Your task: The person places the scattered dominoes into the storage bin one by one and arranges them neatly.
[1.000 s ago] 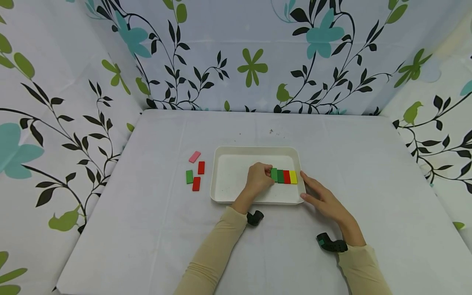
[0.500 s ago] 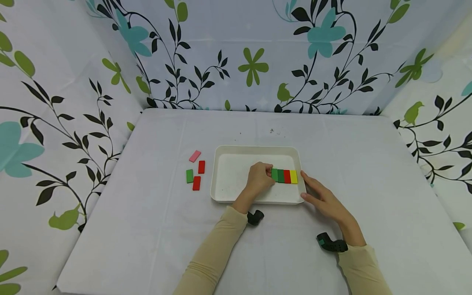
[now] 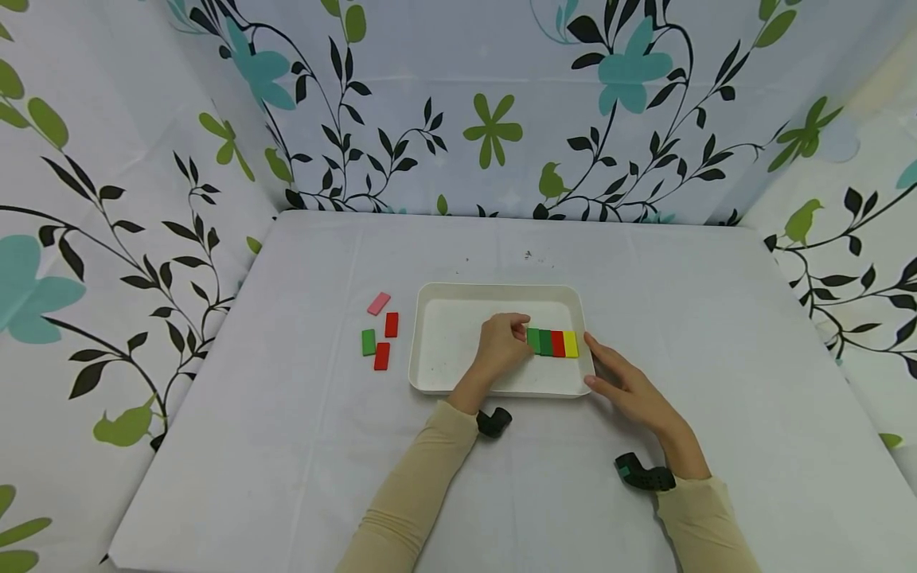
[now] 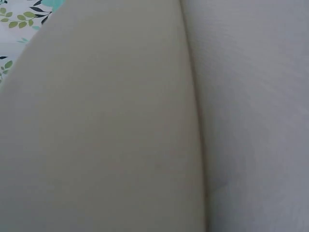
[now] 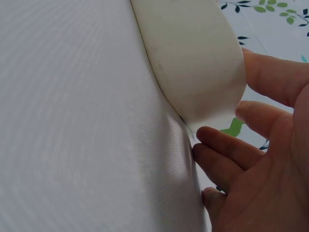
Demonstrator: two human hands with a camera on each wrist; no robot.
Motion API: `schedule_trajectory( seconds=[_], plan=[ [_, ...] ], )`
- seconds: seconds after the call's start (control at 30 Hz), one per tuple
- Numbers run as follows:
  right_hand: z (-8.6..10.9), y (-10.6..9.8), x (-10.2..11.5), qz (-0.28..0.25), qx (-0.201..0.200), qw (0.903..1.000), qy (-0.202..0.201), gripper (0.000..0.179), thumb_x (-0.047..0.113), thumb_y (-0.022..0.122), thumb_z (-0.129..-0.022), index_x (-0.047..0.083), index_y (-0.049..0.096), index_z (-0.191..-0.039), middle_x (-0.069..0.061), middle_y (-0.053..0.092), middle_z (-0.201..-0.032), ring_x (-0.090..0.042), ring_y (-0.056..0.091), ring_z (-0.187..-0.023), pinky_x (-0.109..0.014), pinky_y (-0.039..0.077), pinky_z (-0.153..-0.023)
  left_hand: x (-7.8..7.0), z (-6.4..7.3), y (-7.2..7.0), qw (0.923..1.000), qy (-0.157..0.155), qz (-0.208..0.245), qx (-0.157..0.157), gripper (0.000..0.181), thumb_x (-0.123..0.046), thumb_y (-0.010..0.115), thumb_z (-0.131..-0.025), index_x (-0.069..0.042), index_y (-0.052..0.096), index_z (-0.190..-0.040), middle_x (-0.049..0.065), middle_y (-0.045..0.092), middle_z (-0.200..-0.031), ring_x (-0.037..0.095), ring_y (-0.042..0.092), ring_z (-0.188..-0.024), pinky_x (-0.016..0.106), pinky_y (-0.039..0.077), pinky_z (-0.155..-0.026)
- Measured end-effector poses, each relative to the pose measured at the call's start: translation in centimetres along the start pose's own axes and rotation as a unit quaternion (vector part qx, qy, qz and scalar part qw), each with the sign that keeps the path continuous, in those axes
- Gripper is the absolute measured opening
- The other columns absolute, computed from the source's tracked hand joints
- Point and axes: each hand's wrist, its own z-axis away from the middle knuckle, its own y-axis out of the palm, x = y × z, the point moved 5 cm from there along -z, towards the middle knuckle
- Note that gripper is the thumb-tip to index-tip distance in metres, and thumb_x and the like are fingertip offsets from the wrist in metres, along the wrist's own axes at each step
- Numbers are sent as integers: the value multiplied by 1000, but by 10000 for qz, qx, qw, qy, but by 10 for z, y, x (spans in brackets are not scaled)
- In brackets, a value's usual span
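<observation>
In the head view, my left hand (image 3: pixel 504 346) is over the white tray (image 3: pixel 447 374), its fingers bent beside a row of flat coloured tiles. The nearest is a light green tile (image 3: pixel 533 341); the index finger stands slightly off its top end and the thumb is near its lower left corner. To its right lie a dark green tile (image 3: pixel 546 343), a red tile (image 3: pixel 558 344) and a yellow tile (image 3: pixel 571 344), side by side. Extended, spread fingers of my right hand (image 3: pixel 634 387) touch the tray's right wall. The right wrist view shows these fingers (image 5: pixel 270 75) at the tray's edge.
Left of the tray lie a pink tile (image 3: pixel 378 303), a green tile (image 3: pixel 368 342), an upper red tile (image 3: pixel 391 325) and a lower red tile (image 3: pixel 382 356). A white cloth (image 3: pixel 236 446) covers the table. In the left wrist view a pale beige surface (image 4: pixel 111 121) hides the hand.
The left index finger has lifted slightly away from the light green tile's top end, and the left hand has shifted a little left. The right hand and tiles stay where they were.
</observation>
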Motion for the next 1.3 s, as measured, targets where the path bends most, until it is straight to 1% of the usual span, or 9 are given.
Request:
schedule_trajectory(
  seconds=[0.17, 0.3, 0.43, 0.6, 0.77, 0.87, 0.97, 1.1, 1.3],
  plan=[
    [1, 0, -1, -3, 10, 10000, -4, 65, 27, 55, -87, 22, 20, -142, 0, 18, -147, -28, 14, -135, -57, 16, -102, -6, 0, -9, 9978, 12, 653, 72, 44, 0, 73, -66, -6, 63, -109, 9, 60, -91, 11, 56, -73, 20, 48, -63],
    [1, 0, -1, -11, -1, 10000, -6, 65, 27, 55, -88, 24, 20, -142, 0, 18, -147, -27, 14, -135, -56, 17, -102, -18, 4, -27, 9931, 137, 1148, 217, 46, -2, 73, -68, -5, 60, -112, 14, 58, -101, 13, 60, -78, 22, 51, -64],
    [1, 0, -1, -1, 7, 10000, -16, 64, 27, 54, -88, 25, 20, -142, 0, 18, -147, -27, 15, -135, -56, 18, -102, -30, 11, -61, 9909, 391, 1284, 111, 45, -5, 72, -70, -9, 59, -114, 12, 58, -104, 15, 61, -84, 24, 51, -67],
    [0, 0, -1, 18, 18, 10000, 0, 65, 28, 54, -88, 27, 19, -142, 1, 17, -147, -26, 15, -135, -54, 19, -103, -28, 21, -116, 9911, 576, 1121, -420, 42, -9, 71, -74, -16, 59, -113, 8, 59, -103, 16, 60, -85, 26, 51, -69],
    [0, -1, 0, 36, -28, 10000, 2, 65, 28, 55, -87, 24, 20, -142, 1, 18, -147, -27, 14, -135, -55, 17, -103, -6, 33, -170, 9875, 571, 1201, -850, 43, -6, 67, -76, -12, 57, -117, 12, 58, -108, 20, 59, -89, 26, 51, -71],
    [0, -1, 1, 49, -44, 10000, -27, 65, 28, 55, -87, 22, 20, -142, 0, 18, -147, -27, 14, -135, -56, 17, -102, 17, 41, -197, 9864, 403, 1248, -986, 42, -7, 64, -80, -10, 54, -120, 14, 57, -112, 22, 58, -94, 24, 51, -73],
    [0, -2, 1, 63, -50, 10000, -50, 65, 28, 55, -87, 22, 21, -142, -1, 18, -147, -28, 14, -135, -57, 16, -102, 44, 50, -216, 9876, 132, 1157, -1051, 42, -8, 61, -82, -9, 51, -123, 16, 55, -115, 23, 56, -96, 23, 51, -73],
    [0, -2, 0, 79, -52, 9999, -66, 65, 27, 55, -87, 22, 21, -142, -2, 18, -147, -30, 14, -135, -58, 16, -101, 74, 59, -231, 9900, -271, 956, -1004, 45, -9, 61, -83, -8, 48, -126, 17, 51, -120, 23, 55, -98, 20, 50, -73],
    [0, 0, -3, 63, -27, 10000, -12, 65, 28, 56, -87, 23, 20, -142, -1, 18, -147, -29, 14, -135, -58, 17, -102, 102, 64, -235, 9921, -598, 739, -820, 53, -9, 65, -80, -7, 45, -129, 17, 48, -124, 25, 52, -101, 15, 48, -70]
  ],
)
